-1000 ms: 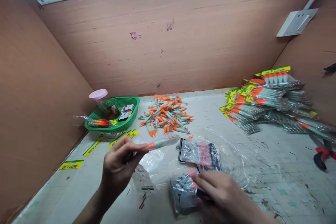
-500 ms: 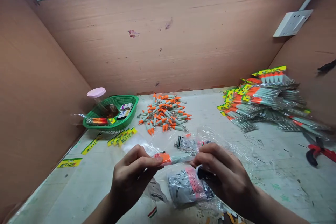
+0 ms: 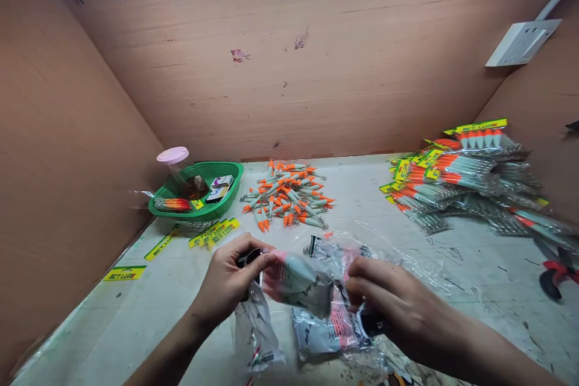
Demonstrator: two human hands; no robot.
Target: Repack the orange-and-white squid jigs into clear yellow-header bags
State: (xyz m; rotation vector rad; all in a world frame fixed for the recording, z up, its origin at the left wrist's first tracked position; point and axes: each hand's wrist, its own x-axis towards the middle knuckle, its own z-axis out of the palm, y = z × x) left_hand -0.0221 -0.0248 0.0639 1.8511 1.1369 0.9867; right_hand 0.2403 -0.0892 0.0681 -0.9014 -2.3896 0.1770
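My left hand (image 3: 237, 268) is closed, pinching one end of a small printed plastic bag (image 3: 301, 280). Pink and pale green show through that bag, which looks like a fishing lure inside, slightly blurred. Something black sits between the left fingers, and a clear printed bag (image 3: 260, 335) hangs just under this hand. My right hand (image 3: 384, 295) has its fingers curled together beside the bag's other end; whether they touch it I cannot tell. A black piece with a pale rim (image 3: 371, 321) shows under the right fingers. Below lie printed plastic packets (image 3: 323, 335).
Loose orange-tipped lures (image 3: 289, 193) are heaped at the back. On the left are a green basket (image 3: 235, 190) and yellow header cards (image 3: 124, 273). Bagged lures (image 3: 456, 181) pile up at the right, near red-handled pliers (image 3: 554, 274). Wooden walls enclose the table (image 3: 488, 289).
The orange and pale lure stretched between both hands is no longer seen bare. A printed bag now hangs tilted from the left hand, and the right hand has drawn slightly away. The view shifted a little.
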